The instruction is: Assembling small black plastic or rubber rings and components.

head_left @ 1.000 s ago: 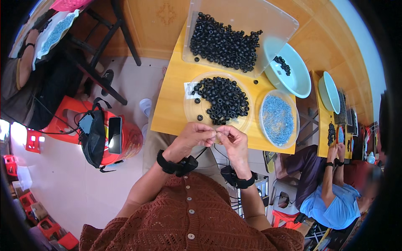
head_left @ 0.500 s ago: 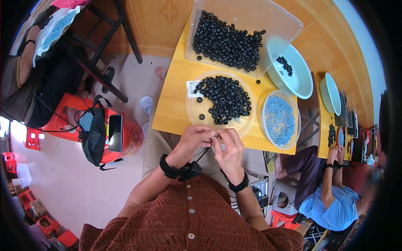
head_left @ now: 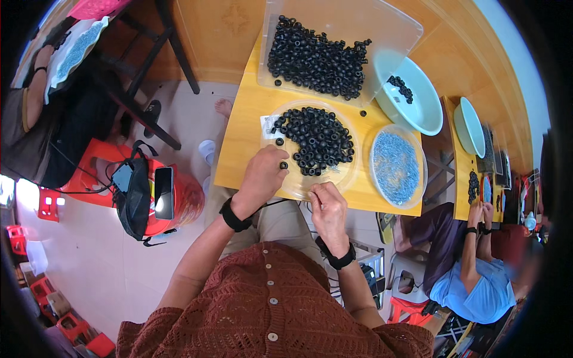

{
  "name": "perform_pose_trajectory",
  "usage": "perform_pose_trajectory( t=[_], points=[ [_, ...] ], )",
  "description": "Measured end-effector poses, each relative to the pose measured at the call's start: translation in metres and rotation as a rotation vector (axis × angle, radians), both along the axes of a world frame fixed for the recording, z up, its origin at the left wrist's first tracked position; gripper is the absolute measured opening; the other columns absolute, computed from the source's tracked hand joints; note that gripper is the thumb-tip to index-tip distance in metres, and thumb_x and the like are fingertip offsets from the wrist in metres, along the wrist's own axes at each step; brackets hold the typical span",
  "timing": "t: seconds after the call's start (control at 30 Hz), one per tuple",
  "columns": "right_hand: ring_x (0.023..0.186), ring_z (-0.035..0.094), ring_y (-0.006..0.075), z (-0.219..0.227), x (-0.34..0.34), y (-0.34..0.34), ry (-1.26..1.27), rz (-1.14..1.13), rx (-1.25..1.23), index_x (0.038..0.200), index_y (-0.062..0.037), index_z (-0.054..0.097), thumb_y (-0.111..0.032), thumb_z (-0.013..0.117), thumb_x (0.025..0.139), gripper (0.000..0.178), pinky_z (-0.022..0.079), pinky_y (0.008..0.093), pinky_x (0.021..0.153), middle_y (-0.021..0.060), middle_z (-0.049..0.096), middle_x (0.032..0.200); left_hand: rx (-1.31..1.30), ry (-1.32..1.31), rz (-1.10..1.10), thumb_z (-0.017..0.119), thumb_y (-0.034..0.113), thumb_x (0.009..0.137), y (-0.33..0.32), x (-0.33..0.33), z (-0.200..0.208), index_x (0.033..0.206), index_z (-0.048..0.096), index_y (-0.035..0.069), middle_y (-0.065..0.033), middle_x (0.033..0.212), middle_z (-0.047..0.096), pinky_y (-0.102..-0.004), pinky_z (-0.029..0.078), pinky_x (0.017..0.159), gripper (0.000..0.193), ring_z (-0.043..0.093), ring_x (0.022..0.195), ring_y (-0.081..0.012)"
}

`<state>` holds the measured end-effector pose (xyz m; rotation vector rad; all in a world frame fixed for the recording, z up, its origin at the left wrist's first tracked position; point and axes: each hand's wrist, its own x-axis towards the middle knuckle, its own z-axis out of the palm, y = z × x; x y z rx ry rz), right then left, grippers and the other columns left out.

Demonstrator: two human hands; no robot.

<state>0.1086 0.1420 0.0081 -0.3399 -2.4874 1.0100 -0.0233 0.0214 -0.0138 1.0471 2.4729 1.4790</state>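
A shallow round clear tray (head_left: 356,138) on the yellow table carries a heap of small black ring-shaped pieces (head_left: 313,140). My left hand (head_left: 261,179) is at the tray's near left side, its fingers closed about a single black ring (head_left: 283,165) lying apart from the heap. Another loose black ring (head_left: 279,142) sits just beyond it. At the tray's near rim my right hand (head_left: 328,209) is closed in a pinch. What it holds, if anything, is too small to make out. A round clear container (head_left: 422,179) of tiny bluish transparent pieces (head_left: 394,170) stands to its right.
A large clear bin (head_left: 340,18) with many black rings stands at the table's back. Beside it is a pale green basin (head_left: 427,113) holding several rings. At left, a red stool (head_left: 89,173) bears a black bag and a phone (head_left: 164,191). Co-workers sit on both sides.
My hands, together in front of the tray before, are now apart. The left one has moved forward to the loose black ring; the right one stays near the rim, slightly lower.
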Motion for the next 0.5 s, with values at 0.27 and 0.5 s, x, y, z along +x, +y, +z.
perform_pose_trajectory(
  t=[0.27,0.5],
  points=[
    [0.059,0.054,0.0259,-0.011,0.000,0.003,0.020,-0.020,-0.017,0.083,0.0038,0.061,0.006,0.059,0.074,0.010,0.043,0.0311,0.055,0.0125,0.054,0.072,-0.047,0.141,-0.076,0.059,-0.004,0.063,0.004,-0.004,-0.004,0.083,0.057,0.004,-0.0122,0.080,0.052,-0.0411,0.039,0.066,0.021,0.052,0.079,-0.0326],
    [0.058,0.054,0.0247,-0.011,-0.002,0.002,0.031,-0.020,0.002,0.084,0.0036,0.061,0.006,0.059,0.073,0.011,0.043,0.0310,0.054,0.0118,0.054,0.071,-0.162,0.141,-0.132,0.056,-0.005,0.065,0.006,-0.006,0.000,0.077,0.056,0.004,-0.0121,0.078,0.052,-0.0410,0.038,0.063,0.015,0.052,0.076,-0.0330]
  ],
)
